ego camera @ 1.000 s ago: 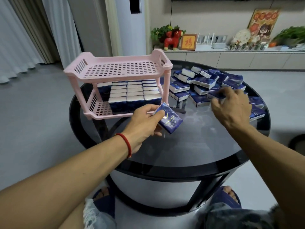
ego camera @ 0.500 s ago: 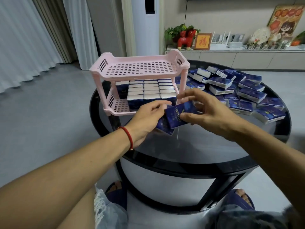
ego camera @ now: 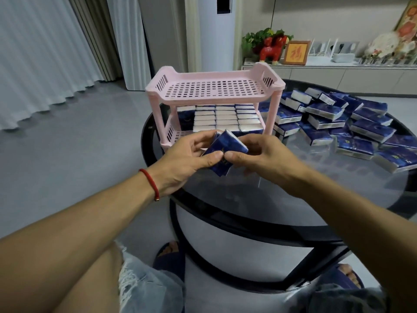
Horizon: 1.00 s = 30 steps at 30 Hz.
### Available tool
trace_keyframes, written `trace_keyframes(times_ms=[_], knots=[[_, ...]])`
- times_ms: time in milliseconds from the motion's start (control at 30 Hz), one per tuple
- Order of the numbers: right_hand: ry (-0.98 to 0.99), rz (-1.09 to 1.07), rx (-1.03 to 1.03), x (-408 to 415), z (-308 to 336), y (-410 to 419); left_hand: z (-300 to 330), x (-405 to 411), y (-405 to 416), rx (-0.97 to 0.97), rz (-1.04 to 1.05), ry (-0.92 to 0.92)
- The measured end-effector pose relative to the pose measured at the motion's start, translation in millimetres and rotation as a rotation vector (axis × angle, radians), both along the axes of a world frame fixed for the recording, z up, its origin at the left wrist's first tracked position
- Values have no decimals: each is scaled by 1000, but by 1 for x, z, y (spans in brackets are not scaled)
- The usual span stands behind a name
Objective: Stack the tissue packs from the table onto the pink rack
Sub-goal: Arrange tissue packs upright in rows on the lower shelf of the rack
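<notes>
Two dark blue tissue packs (ego camera: pixel 225 150) are held together above the near edge of the round glass table (ego camera: pixel 270 199). My left hand (ego camera: pixel 187 159) grips them from the left and my right hand (ego camera: pixel 259 157) from the right, thumbs meeting on the top pack. Just behind stands the pink two-tier rack (ego camera: pixel 214 86). Its top shelf is bare. Its lower shelf holds rows of stacked packs (ego camera: pixel 225 118) showing white ends. A loose heap of blue packs (ego camera: pixel 338 123) covers the table's right side.
A sideboard (ego camera: pixel 338 71) along the back wall carries a red horse figure (ego camera: pixel 272 49), a framed picture and plants. White curtains hang at the left. My knees and slippered feet show below the table.
My right hand brought a second pack from the heap to the one in my left hand. Both hands now hold the two packs together in front of the rack.
</notes>
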State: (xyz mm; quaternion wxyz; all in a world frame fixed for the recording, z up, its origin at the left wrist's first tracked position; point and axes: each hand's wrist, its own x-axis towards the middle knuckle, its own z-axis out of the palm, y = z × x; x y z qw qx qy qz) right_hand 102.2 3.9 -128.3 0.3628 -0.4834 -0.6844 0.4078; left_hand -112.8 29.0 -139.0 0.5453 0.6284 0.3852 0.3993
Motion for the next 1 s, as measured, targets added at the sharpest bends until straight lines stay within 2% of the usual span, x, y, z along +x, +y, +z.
trace_keyframes(times_ms=[100,300,467,567,800,1000], knots=[[78,-29,12,-21,-2,5,0,-16,0,-39,18,-54],[-83,-83,213,-64,5,28,11,-48,1,-45,111,-76],[-237,-96,373,-73,17,50,12,-60,-1,162,459,256],[-281,-84,398,-73,14,63,8,-60,0,179,629,311],[-365,-174,475,-96,-4,80,-1,-50,19,101,554,293],[-663,-329,324,-106,3,100,-4,-50,22,93,565,309]])
